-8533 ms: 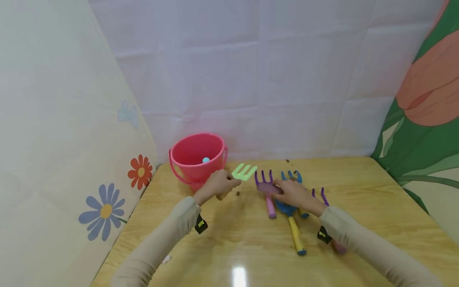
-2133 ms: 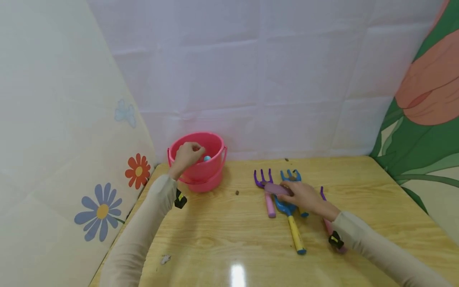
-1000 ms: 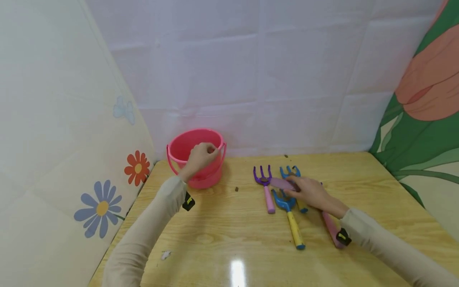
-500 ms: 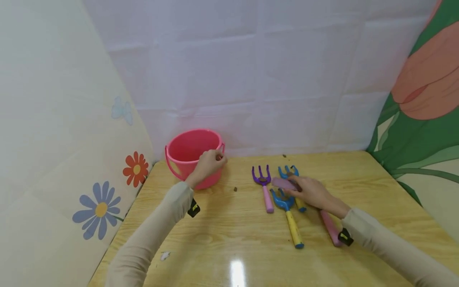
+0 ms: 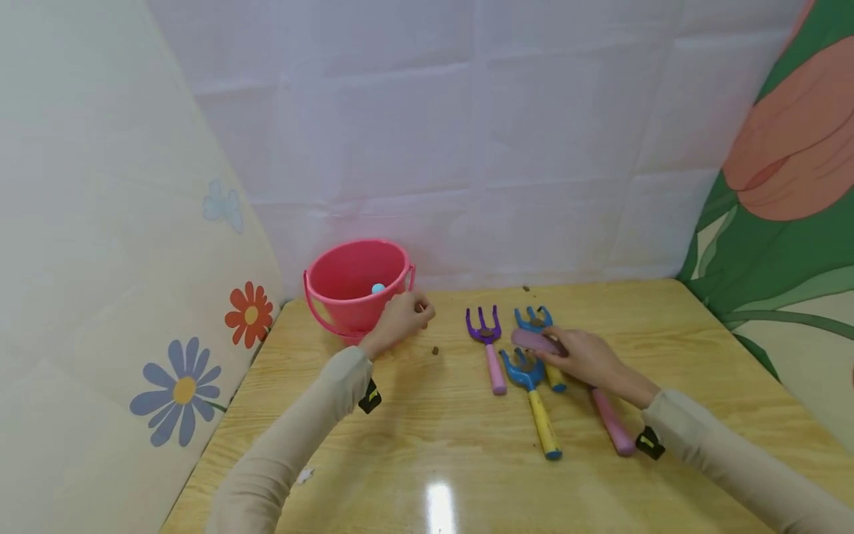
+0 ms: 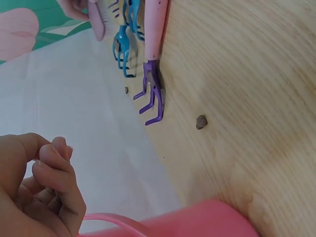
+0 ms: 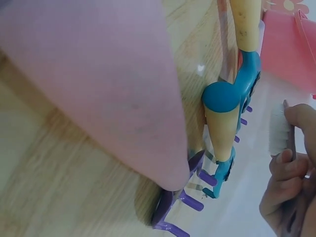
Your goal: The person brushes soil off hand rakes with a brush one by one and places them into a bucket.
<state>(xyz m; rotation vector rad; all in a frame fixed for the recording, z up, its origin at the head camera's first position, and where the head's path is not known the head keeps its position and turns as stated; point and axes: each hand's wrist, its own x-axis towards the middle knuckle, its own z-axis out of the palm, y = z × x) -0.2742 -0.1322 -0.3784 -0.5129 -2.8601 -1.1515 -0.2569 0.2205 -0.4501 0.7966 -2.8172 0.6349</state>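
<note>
My left hand [image 5: 402, 319] is just in front of the pink bucket's right side, its fingers loosely curled with nothing visible between them; the left wrist view also shows this hand [image 6: 42, 185] bare. My right hand [image 5: 588, 360] grips a mauve brush [image 5: 534, 340] with white bristles, clear in the right wrist view as the brush [image 7: 280, 131]. Beneath and beside it lie a purple hand rake with a pink handle [image 5: 495, 367], a blue hand rake with a yellow handle [image 5: 543, 426], and a second blue rake [image 5: 534, 319]. Brown clumps sit on their heads.
The pink bucket [image 5: 343, 315] stands at the back left against the white backdrop, a light blue round tip [image 5: 378, 288] showing inside. Another pink handle [image 5: 612, 423] lies by my right forearm. A brown crumb [image 5: 436, 350] and a whitish scrap [image 5: 305, 475] are on the wooden table.
Earliest, my left hand held a light-green fork; later it was over the bucket, and it has since moved right and down, out of it. My right hand keeps the brush, shifting slightly right.
</note>
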